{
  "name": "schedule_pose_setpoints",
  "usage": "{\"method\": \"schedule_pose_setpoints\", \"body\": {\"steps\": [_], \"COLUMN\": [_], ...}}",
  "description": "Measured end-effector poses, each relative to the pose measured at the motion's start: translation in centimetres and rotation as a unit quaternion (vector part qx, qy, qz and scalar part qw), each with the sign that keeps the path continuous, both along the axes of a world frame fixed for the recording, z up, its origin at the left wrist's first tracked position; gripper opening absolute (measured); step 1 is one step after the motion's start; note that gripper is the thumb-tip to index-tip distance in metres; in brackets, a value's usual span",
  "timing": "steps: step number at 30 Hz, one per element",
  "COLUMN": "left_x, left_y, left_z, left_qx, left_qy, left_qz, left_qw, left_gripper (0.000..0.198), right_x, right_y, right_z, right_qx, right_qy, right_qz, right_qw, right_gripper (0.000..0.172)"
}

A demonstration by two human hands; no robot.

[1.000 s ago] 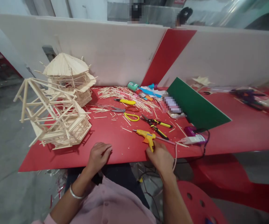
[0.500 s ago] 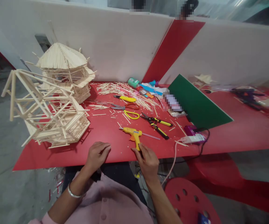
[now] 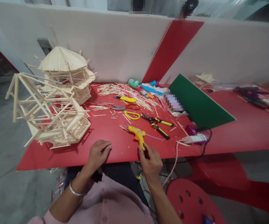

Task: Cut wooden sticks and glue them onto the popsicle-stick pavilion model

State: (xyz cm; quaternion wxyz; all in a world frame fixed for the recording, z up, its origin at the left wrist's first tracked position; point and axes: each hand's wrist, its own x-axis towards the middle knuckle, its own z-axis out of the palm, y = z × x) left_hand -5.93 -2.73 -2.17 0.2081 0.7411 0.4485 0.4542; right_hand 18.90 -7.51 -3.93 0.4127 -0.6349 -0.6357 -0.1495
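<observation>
Since a second ago, the glue gun (image 3: 137, 131) and the right hand (image 3: 151, 161) have shifted left along the near edge of the worktop (image 3: 115, 140), while the left hand (image 3: 98, 152) has stayed at that edge. The right thumb and fingers close round the bottom of the gun's handle, its nozzle pointing left over the red surface; the left fingers curl inward, though how tightly they close underneath I cannot tell. An open frame model (image 3: 65, 127) of pale sticks stands near the left edge, with a roofed model (image 3: 61, 59) behind it. Toward the back edge lies a heap of loose sticks (image 3: 111, 90), a yellow cutter (image 3: 129, 99) just in front; scissors (image 3: 124, 109) and yellow-black pliers (image 3: 152, 120) lie between there and the gun. A green board (image 3: 199, 102) leans on the right half, and a white plug (image 3: 195, 138) sits near the front edge. White panels (image 3: 115, 46) crossed by a slanting red strip (image 3: 171, 49) rise behind the back edge. A red stool (image 3: 192, 186) with round holes stands below the front edge, and grey floor (image 3: 3, 130) spreads past the left one
</observation>
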Motion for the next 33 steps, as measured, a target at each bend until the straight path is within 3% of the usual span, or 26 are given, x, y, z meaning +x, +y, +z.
{"method": "schedule_pose_setpoints", "body": {"steps": [5,8,10,13,17,21,24,28,31,33], "left_x": [2.8,5.4,6.7,7.2,6.1,4.7,3.6,1.5,-0.2,-1.0], "left_y": [3.9,6.1,6.9,7.1,6.5,6.4,6.1,4.9,4.1,3.9], "left_z": [1.1,1.3,1.2,0.8,0.7,1.0,1.5,2.2,2.7,3.0], "left_qx": [0.006,-0.014,-0.027,-0.029,-0.009,0.006,0.039,0.024,0.003,0.016], "left_qy": [0.157,0.239,0.270,0.286,0.282,0.268,0.207,0.151,0.161,0.160], "left_qz": [-0.021,-0.036,-0.037,-0.047,-0.030,0.028,0.057,0.052,0.047,0.051], "left_qw": [0.987,0.970,0.962,0.957,0.959,0.963,0.976,0.987,0.986,0.986], "left_gripper": [0.014,0.028,0.038,0.039,0.030,0.023,0.021,0.022,0.034,0.033], "right_x": [0.0,-0.2,-0.4,-0.7,-0.8,-1.8,-3.9,-6.5,-5.2,-2.6], "right_y": [0.3,0.5,0.8,1.2,1.2,1.2,2.3,4.9,6.7,7.5], "right_z": [0.3,0.5,0.5,0.3,0.6,2.6,4.2,6.0,7.4,8.3], "right_qx": [-0.027,-0.027,-0.025,-0.028,-0.056,-0.050,-0.042,-0.112,-0.174,-0.206], "right_qy": [0.049,0.052,0.041,0.019,-0.022,-0.020,0.029,0.026,-0.050,-0.098], "right_qz": [-0.021,-0.028,-0.032,-0.036,-0.046,-0.033,0.051,0.174,0.184,0.149], "right_qw": [0.998,0.998,0.998,0.999,0.997,0.998,0.997,0.978,0.966,0.962], "right_gripper": [0.027,0.027,0.028,0.030,0.030,0.024,0.027,0.029,0.038,0.032]}}
